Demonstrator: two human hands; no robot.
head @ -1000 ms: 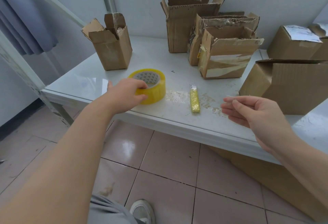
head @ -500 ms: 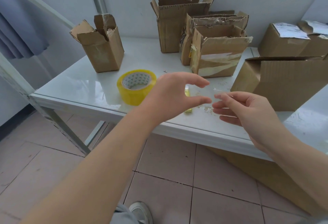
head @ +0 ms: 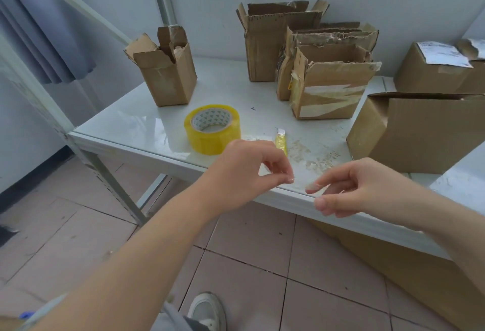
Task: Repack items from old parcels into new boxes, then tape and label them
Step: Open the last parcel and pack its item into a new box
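The right grip (head: 367, 186) pinched a small clear scrap of tape (head: 312, 187) between thumb and forefinger just over the front edge of the bench (head: 131, 126); the left grip (head: 246, 170), close beside it, had its fingertips drawn together, though whether they held anything could not be told. The yellow tape roll (head: 212, 128) lay flat on the bench just behind the left grip, a yellow cutter (head: 280, 141) beside it, open cardboard boxes (head: 328, 89) standing farther back
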